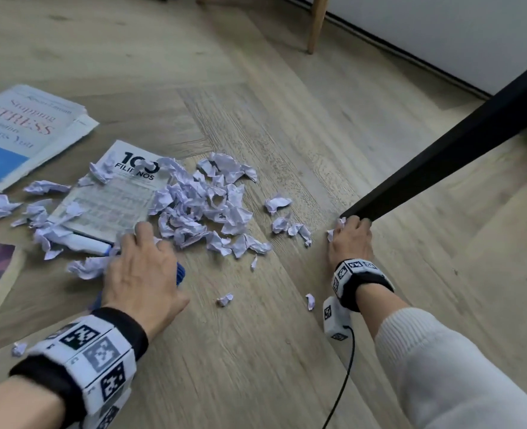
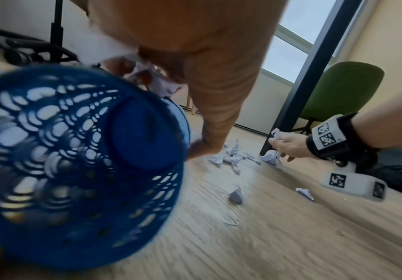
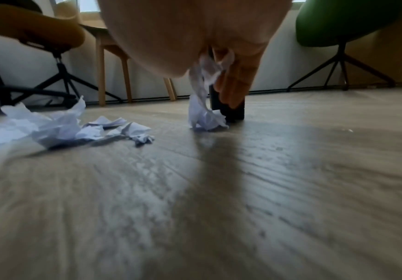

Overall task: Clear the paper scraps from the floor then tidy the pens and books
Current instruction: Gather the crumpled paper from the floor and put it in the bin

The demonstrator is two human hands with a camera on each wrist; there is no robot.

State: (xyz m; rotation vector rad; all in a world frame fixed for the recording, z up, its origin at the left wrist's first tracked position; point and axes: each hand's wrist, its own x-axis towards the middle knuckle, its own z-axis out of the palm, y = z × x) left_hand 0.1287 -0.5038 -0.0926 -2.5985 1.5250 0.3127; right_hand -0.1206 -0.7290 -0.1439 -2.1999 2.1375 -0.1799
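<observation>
White booklet (image 1: 110, 196) reading "100 FILIPINOS", "STRESS" book (image 1: 17, 131), left hand (image 1: 141, 274) clutching scraps (image 1: 200, 202), right hand (image 1: 350, 239) pinching scrap (image 3: 207, 117)

My left hand (image 1: 138, 274) reaches toward eleven o'clock, palm down, its fingers (image 1: 143, 230) curled around paper. My right hand (image 1: 350, 239) stretches toward twelve o'clock, low over the floor, fingers (image 3: 236, 83) pinching crumpled paper. Both wrists wear marker bands.
</observation>
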